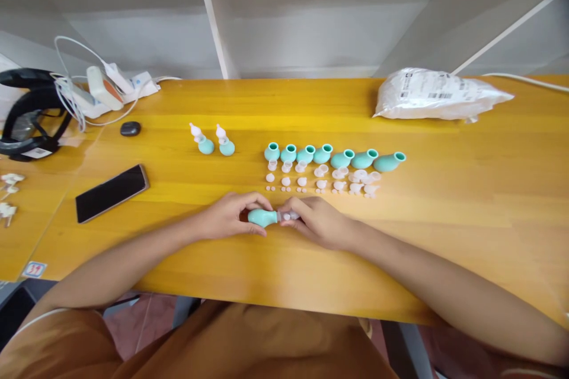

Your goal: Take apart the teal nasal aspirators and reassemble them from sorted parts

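Note:
My left hand (226,215) curls its thumb and fingers around a mint-green rubber bulb (262,217) lying sideways just above the table. My right hand (322,220) pinches a clear plastic piece (284,216) at the bulb's mouth; its fingers partly hide that piece. Beyond my hands stands a row of several more green bulbs (305,154). In front of them lie clear plastic cups (321,170), small nozzle tips (302,182) and tiny round parts (285,189). To the left stand two assembled nasal aspirators (226,147), each with a pale tip on a green bulb.
A phone (112,192) and a black mouse (130,128) lie on the left of the wooden table (466,219). Behind them is a power strip (142,84) with cables, beside a black headset-like object (33,112). A white plastic parcel (438,95) rests at the back right.

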Available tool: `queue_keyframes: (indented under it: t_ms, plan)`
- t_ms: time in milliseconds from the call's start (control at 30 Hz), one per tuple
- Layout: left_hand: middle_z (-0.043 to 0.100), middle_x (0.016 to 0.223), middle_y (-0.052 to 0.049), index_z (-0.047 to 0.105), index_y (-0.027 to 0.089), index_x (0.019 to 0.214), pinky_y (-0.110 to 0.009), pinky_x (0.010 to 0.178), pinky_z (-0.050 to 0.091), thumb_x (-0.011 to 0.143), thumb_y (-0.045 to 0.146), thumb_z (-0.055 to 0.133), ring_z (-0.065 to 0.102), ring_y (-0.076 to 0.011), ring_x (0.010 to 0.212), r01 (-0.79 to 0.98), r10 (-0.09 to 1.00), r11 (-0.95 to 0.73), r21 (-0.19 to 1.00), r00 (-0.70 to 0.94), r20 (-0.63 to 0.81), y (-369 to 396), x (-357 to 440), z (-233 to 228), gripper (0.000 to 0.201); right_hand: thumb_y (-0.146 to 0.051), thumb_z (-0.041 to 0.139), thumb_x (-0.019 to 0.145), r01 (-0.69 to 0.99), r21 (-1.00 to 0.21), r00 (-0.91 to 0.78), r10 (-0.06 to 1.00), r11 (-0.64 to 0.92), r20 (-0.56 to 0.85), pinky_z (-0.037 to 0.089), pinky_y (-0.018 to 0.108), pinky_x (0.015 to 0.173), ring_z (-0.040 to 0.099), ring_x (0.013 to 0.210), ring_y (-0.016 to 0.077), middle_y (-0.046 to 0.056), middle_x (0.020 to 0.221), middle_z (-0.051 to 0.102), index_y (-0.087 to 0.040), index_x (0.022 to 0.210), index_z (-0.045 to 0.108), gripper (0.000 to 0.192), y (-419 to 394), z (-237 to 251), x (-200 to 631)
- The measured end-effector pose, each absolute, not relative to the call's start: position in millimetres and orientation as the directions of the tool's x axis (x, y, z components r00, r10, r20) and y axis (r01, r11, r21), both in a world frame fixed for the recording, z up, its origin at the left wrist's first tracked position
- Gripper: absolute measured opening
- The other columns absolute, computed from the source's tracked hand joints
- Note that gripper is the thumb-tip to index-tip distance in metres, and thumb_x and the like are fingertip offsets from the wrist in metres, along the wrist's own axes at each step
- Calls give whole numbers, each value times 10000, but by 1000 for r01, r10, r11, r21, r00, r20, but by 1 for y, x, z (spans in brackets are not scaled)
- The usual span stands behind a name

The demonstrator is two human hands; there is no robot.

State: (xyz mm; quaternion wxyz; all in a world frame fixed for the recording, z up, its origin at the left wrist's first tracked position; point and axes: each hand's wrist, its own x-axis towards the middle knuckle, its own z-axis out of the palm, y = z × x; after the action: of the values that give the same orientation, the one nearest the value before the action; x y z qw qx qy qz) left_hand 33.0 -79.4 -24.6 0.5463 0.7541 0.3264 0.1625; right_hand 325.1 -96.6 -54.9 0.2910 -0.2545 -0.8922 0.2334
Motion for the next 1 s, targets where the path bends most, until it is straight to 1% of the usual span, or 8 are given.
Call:
queue_keyframes:
  t_ms: [133,333,467,533,700,867,933,1000]
  plan:
    - [817,953,3,705,214,1265,-242,706,452,911,476,928,641,-137,771,349,665,-258,901,741,-96,-80,33,-23,494,-455,446,1234,339,-520,-705,577,784,412,515,271,644,749,724,183,36,924,788,-227,1178,570,266,-97,-56,325]
    - [826,1014,-7,729,219,1256,-240,705,449,903,478,933,640,-140,789,343,671,-280,897,738,-72,-79,35,-24,483,-453,385,1246,377,-407,-715,541,832,442,530,303,649,750,717,200,60,927,793,-214,1201,556,297,-99,-59,324]
    - [810,981,3,736,223,1258,-244,690,445,922,484,912,620,-132,747,354,667,-292,888,741,-77,-79,34,-23,460,-450,379,1247,375,-365,-721,516,852,463,538,313,654,765,741,213,72,932,796,-205,1210,558,306,-99,-60,324]
    - [802,984,5,733,226,1260,-249,704,454,957,459,873,633,-135,759,373,672,-322,870,737,-67,-80,35,-21,407,-446,387,1246,381,-362,-712,520,851,472,540,313,659,770,747,215,71,935,800,-205,1218,566,302,-99,-61,324]
    - [789,1089,-22,708,223,1277,-275,786,490,1052,357,693,672,-155,857,431,699,-456,778,715,13,-84,37,-19,262,-439,455,1234,429,-366,-682,562,826,469,526,311,664,766,735,209,53,928,808,-208,1221,588,267,-98,-61,323]
    - [691,901,17,671,209,1241,-253,646,437,1056,375,634,577,-133,699,470,741,-411,781,671,-14,-82,38,-19,252,-399,467,1223,507,-323,-650,600,799,466,497,330,669,741,733,220,69,955,803,-189,1241,593,245,-99,-56,321]
    - [687,906,17,661,212,1243,-256,654,449,1054,395,638,586,-140,711,470,748,-401,786,664,-16,-81,38,-20,264,-393,442,1231,518,-285,-656,588,807,473,474,330,652,714,702,210,66,921,790,-188,1191,603,264,-98,-54,321]
    - [720,970,-3,658,217,1237,-273,713,488,1044,420,669,631,-162,780,470,741,-426,773,671,1,-80,38,-21,281,-383,399,1244,507,-239,-678,555,828,482,452,330,638,686,674,200,55,877,773,-193,1144,612,302,-98,-54,322]
